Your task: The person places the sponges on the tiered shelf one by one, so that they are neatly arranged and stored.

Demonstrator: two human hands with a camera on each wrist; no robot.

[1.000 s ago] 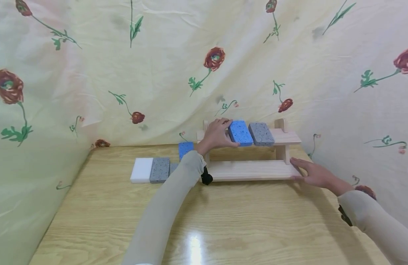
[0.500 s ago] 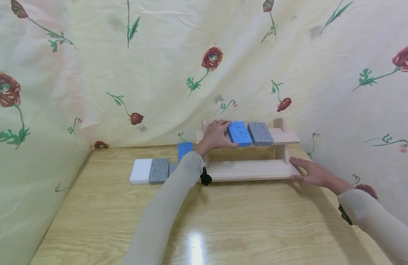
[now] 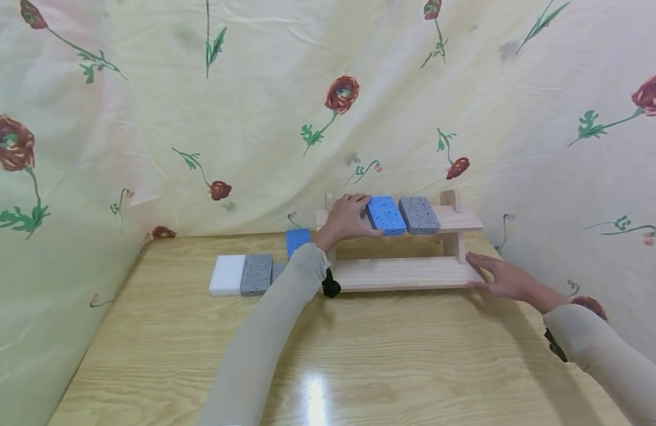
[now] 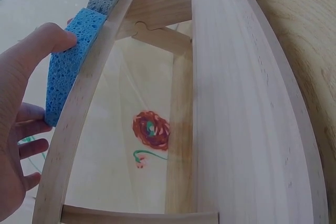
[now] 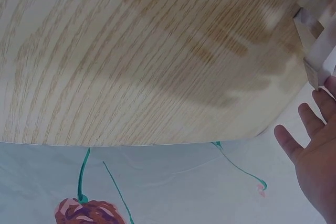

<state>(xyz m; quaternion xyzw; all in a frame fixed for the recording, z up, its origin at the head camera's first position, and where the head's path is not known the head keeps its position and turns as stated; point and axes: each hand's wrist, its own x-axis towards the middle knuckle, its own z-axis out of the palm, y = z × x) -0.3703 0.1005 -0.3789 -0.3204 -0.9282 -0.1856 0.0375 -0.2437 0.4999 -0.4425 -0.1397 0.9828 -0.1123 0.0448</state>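
A blue speckled sponge [image 3: 386, 215] lies on the upper board of a two-tier wooden rack [image 3: 397, 273]. My left hand [image 3: 349, 219] grips it from its left side, thumb at the near edge and fingers at the far edge; the left wrist view shows the thumb pressed on the blue sponge [image 4: 73, 61]. Just right of it a grey sponge [image 3: 420, 215] rests on the same board. At the rack's lower right end, my right hand [image 3: 500, 279] touches the lower board with its fingers fairly straight. In the right wrist view that hand [image 5: 317, 156] shows at the right edge.
Left of the rack on the wooden table [image 3: 391, 349] lie a white sponge [image 3: 228, 275], a grey sponge [image 3: 257, 274] and another grey piece mostly behind my left sleeve. A second blue sponge [image 3: 297, 241] is partly hidden by the left wrist. Flowered cloth [image 3: 274, 118] hangs behind.
Both hands and the sponges keep their places on the rack. The head view has shifted only slightly.
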